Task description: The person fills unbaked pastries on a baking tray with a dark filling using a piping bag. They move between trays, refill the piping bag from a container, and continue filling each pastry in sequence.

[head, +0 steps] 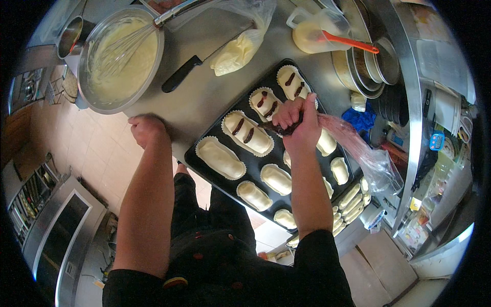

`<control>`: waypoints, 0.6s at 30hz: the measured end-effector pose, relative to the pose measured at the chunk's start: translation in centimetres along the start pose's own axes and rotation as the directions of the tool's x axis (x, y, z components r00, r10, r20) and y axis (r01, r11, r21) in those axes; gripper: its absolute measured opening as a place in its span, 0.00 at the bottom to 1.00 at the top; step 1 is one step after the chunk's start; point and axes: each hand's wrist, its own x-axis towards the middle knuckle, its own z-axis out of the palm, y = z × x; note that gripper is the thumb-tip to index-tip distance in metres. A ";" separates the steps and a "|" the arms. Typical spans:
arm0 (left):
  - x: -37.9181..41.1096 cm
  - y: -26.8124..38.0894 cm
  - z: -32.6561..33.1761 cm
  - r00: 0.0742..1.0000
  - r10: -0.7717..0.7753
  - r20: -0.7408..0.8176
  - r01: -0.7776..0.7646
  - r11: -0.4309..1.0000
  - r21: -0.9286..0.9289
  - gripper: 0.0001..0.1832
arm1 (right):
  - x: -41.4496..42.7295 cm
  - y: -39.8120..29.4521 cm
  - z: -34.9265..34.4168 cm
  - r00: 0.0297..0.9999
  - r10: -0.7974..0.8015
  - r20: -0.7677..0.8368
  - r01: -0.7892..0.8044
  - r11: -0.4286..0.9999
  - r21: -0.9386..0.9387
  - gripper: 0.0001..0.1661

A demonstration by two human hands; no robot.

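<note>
My right hand (303, 121) is closed around a clear plastic piping bag (347, 138) of dark red filling. Its narrow end points left, close above a dough bun (247, 132) in a fluted paper case. Two dark strips lie across this bun, and the two buns beyond it bear dark strips too. A plain bun (220, 158) sits nearer to me on the same black baking tray (230, 188). Several more plain buns fill the tray, some partly hidden by my right arm. At the counter's edge, left of the tray, my left hand (149, 129) rests curled, holding nothing visible.
A steel bowl (159, 65) of pale cream holds a whisk (126, 48). Beyond the tray lie a black-handled knife (182, 73) and a bag of pale cream (236, 53). A plastic jug (307, 36) and stacked metal pans (347, 69) stand at the back right, beside a metal shelf (414, 115).
</note>
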 end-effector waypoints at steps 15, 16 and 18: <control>0.3 -0.4 -0.2 0.997 0.009 0.072 -0.007 1.000 -0.025 0.37 | -4.2 2.5 -3.1 0.997 0.072 -0.027 -0.072 0.997 -0.003 0.35; 0.1 -0.3 -0.2 0.998 0.018 0.060 -0.016 1.000 -0.022 0.37 | -4.1 2.5 -3.0 0.998 0.061 -0.034 -0.062 0.998 -0.014 0.35; 0.9 -0.5 0.3 0.999 -0.013 0.049 0.013 1.000 -0.018 0.37 | -3.9 2.4 -2.8 0.998 0.040 -0.047 -0.042 0.998 -0.037 0.35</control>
